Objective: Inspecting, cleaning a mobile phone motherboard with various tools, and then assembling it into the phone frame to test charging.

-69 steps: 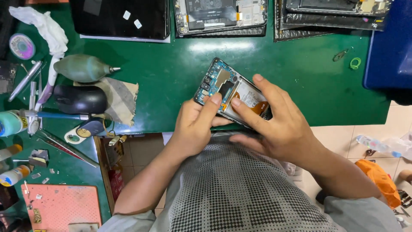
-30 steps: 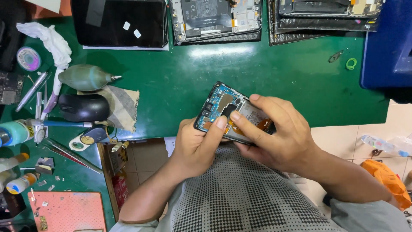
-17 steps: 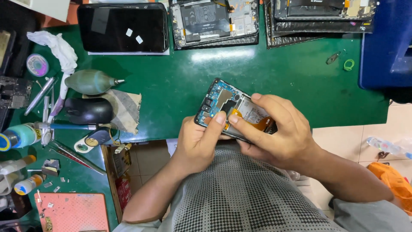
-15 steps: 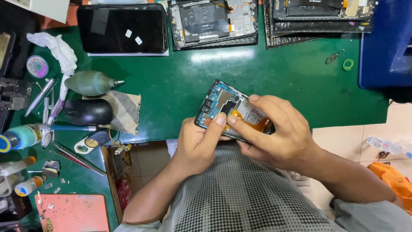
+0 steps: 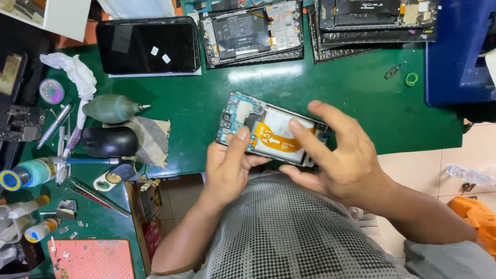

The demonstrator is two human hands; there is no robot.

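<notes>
Nearest the camera, both hands hold an opened phone just above the near edge of the green desk, in front of the person's chest. The left hand has its grip closed on the phone's lower left edge, thumb pressed on the inner face beside the orange flex cable. The right hand cradles the right end from below, its grip also clamped on the phone, with the forefinger laid across the white battery area and the other fingers spread.

As a judgement: the back cover is already off — circuit board, battery and cable all lie exposed — so the opening is done, and the work on the inner parts looks midway; nothing seen is lifted free of the frame yet.

Further left on the desk lie a black mouse on a cloth, a green air blower, tweezers and small bottles. At the far edge sit a dark phone screen face up and another opened phone — beside them more dismantled units, and a blue box at the right.
</notes>
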